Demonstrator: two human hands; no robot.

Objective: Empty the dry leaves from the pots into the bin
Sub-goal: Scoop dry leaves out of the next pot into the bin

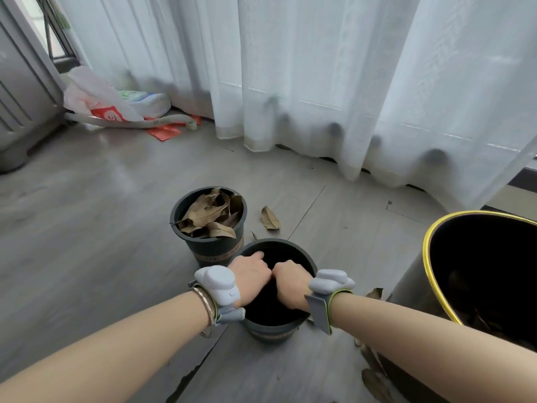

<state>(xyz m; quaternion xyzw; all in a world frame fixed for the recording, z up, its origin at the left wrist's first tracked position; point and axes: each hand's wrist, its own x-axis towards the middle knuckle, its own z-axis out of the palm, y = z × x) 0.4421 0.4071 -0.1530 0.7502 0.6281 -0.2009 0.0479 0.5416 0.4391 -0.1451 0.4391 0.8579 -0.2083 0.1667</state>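
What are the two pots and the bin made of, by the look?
Near pot and far pot: probably matte dark grey moulded plastic, with thin flared rims and a printed band. Bin: grey outer wall, material unclear, with a glossy yellow rim and a dark inside, possibly a liner.

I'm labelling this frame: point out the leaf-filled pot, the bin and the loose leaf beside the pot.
Dark grey leaf-filled plastic pot [186, 212]: head view, left rim.
Black yellow-rimmed bin [428, 237]: head view, rim.
Loose dry brown leaf [270, 218]: head view, middle.
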